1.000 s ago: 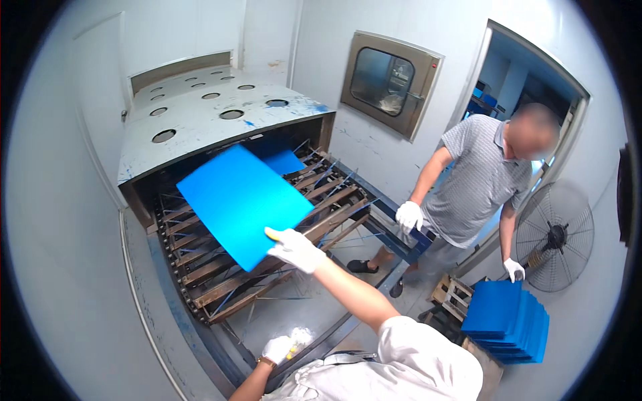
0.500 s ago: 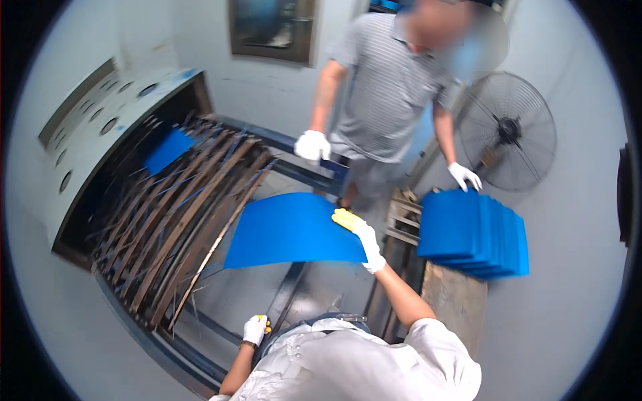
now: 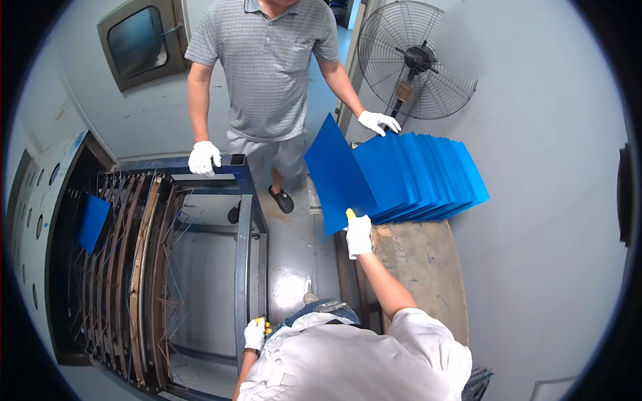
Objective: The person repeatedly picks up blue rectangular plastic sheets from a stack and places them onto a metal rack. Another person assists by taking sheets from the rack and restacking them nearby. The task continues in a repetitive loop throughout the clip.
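Note:
A thin, bendable blue sheet (image 3: 340, 177) stands tilted in front of me, its lower edge pinched in my right hand (image 3: 359, 236), which wears a white glove with yellow on the fingers. The sheet is beside the near left end of a leaning stack of similar blue sheets (image 3: 428, 177); I cannot tell whether they touch. My left hand (image 3: 255, 333), gloved the same way, is low by my waist next to a dark metal frame (image 3: 243, 281). Its fingers are curled, and whatever they may hold is hidden.
A co-worker (image 3: 267, 73) stands opposite, one gloved hand on the frame, the other on the stack. The stack rests on a worn bench (image 3: 421, 267). At left is a rack of brown slats (image 3: 137, 281) with another blue sheet (image 3: 93, 224). A fan (image 3: 418, 60) stands behind.
My view has turned rightward. My right hand has brought the blue sheet from over the frame to the stack, and the sheet has gone from nearly flat to upright. My left hand stays low.

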`<state>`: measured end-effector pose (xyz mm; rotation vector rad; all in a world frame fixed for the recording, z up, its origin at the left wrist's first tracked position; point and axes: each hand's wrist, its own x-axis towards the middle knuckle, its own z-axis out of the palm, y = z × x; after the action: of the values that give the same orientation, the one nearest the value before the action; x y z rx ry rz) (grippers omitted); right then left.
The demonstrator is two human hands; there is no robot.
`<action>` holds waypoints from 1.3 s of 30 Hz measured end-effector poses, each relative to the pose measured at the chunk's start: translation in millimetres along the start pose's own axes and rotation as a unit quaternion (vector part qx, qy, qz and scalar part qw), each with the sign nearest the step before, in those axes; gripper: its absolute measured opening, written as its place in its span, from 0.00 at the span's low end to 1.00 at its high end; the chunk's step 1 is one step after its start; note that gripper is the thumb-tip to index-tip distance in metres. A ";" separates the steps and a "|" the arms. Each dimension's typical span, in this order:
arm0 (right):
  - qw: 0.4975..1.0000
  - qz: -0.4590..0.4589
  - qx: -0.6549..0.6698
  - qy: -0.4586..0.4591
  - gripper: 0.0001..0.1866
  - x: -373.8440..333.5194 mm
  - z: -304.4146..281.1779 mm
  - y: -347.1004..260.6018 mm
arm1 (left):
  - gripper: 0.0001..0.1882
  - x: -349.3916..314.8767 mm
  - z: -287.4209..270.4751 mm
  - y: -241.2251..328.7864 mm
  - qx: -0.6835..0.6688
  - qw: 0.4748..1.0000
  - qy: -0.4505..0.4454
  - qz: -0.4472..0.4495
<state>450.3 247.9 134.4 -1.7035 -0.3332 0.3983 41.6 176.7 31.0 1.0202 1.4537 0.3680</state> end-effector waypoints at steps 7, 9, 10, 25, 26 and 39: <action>0.983 -0.136 0.016 0.126 0.04 73.6 -2.2 30.8 | 0.11 5.8 9.8 -2.7 -0.028 0.999 0.021 -0.007; 0.986 -0.115 0.018 0.117 0.02 85.7 -4.3 36.7 | 0.10 6.7 8.2 -4.5 -0.047 0.998 0.036 -0.009; 0.992 -0.083 0.024 0.094 0.05 89.5 -8.7 40.5 | 0.10 6.4 7.8 -5.4 -0.041 0.998 0.038 -0.007; 0.989 -0.079 -0.079 0.096 0.09 82.1 -15.8 25.8 | 0.10 -0.3 -6.7 -6.7 0.021 0.999 0.032 0.001; 0.986 -0.090 -0.099 0.099 0.09 80.6 -14.4 24.7 | 0.10 1.6 -6.9 -9.0 0.024 0.999 0.032 0.001; 0.982 -0.023 -0.186 0.002 0.11 89.3 -19.2 46.5 | 0.10 7.2 -2.2 -7.4 0.029 0.999 0.030 0.006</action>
<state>538.9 262.1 84.6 -2.0572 -0.4646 0.3105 38.0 178.8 21.3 1.0733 1.5193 0.3694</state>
